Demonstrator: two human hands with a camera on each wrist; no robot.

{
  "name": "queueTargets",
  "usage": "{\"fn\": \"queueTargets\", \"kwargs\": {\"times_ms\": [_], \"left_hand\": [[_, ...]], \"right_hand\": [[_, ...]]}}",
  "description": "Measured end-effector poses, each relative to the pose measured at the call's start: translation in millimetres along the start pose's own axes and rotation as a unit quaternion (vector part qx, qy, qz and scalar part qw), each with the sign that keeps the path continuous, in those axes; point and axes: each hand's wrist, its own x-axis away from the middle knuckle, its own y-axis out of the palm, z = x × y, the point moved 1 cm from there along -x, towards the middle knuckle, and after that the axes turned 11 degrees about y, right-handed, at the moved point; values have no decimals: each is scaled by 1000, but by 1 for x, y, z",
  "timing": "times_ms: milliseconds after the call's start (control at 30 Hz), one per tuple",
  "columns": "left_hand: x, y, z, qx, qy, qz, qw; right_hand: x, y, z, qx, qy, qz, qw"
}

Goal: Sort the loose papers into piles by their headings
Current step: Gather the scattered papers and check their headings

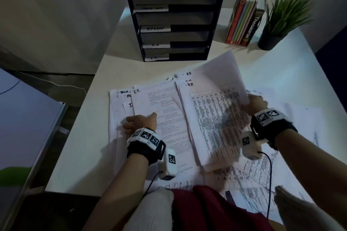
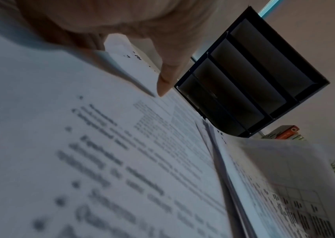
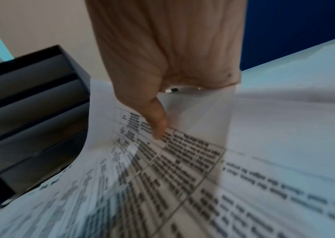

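Loose printed papers cover the desk (image 1: 93, 137). A pile headed I.T. (image 1: 159, 110) lies left of centre and a pile headed H.R. (image 1: 204, 118) lies beside it on the right. My left hand (image 1: 139, 124) rests on the left edge of the I.T. pile, its thumb (image 2: 163, 87) pressing flat on the top sheet. My right hand (image 1: 256, 104) pinches the right edge of a table-printed sheet (image 1: 223, 75), which curls up above the H.R. pile. Its thumb (image 3: 158, 127) lies on the printed side of that sheet (image 3: 162, 177).
A black tray organizer (image 1: 218, 24) with slots labelled ADMIN, H.R and I.T. stands at the back of the desk. Upright books (image 1: 242, 22) and a potted plant (image 1: 281, 20) stand to its right. More loose sheets (image 1: 262, 184) lie at the front right.
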Motion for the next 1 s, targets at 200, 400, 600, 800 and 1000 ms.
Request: {"fn": "queueTargets", "kwargs": {"times_ms": [200, 400, 600, 800, 1000], "left_hand": [[0, 9, 7, 31, 75, -28, 996], [13, 11, 16, 78, 134, -103, 983], [-1, -9, 14, 115, 254, -161, 947], [-20, -21, -2, 32, 227, -36, 973], [-9, -4, -4, -117, 188, -23, 975]], "right_hand": [[20, 16, -6, -164, -40, -85, 982], [62, 53, -33, -144, -136, -113, 974], [48, 48, -27, -145, -91, -78, 982], [-5, 25, 12, 8, 84, -23, 996], [4, 21, 10, -9, 115, -27, 993]]}}
